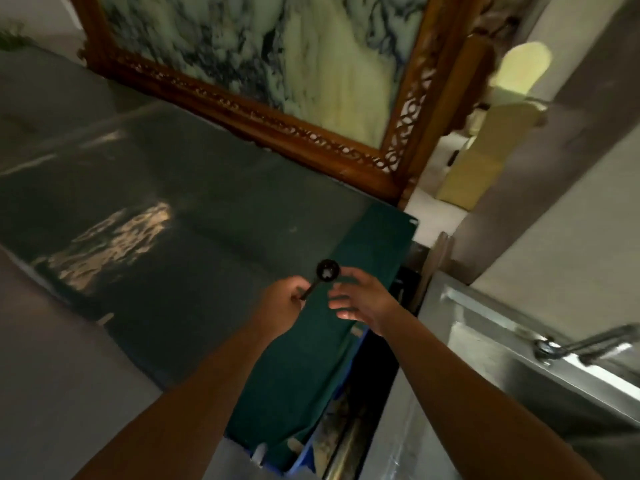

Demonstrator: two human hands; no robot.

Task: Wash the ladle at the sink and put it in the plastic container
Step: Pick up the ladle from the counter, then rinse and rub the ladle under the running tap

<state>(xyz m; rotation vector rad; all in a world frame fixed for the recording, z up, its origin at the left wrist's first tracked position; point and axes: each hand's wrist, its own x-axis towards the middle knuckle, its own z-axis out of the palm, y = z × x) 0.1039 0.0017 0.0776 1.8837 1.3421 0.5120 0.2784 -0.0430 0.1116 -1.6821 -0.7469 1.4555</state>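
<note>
Stood early in the task, by the look of it: ladle (320, 277) held up in the air over the dark glass tabletop (145, 216), well apart from the steel sink (491, 344) at the right edge of the view. No water seen running from the faucet (585, 342), and no wetness made out on the ladle, so washing judged not yet begun. No plastic container identified with certainty either; only a blue rim (304, 452) glimpsed low in the gap between tabletop and sink, too blurred to name. Left to do, then: carry to the sink, wash, put away.

Left hand (285, 299) closed around the lower end of the handle, with the bowl raised above the fingers. Right hand (360, 299) loosened, fingers spread, grasping nothing, just beside the bowl and perhaps brushing it; contact not clear.

Ladle itself small and dark, black or nearly so, with a thin straight handle and a round shallow bowl turned toward the camera. Pale mark showing inside the bowl, either a glint or residue; impossible to tell through the motion blur.
</note>
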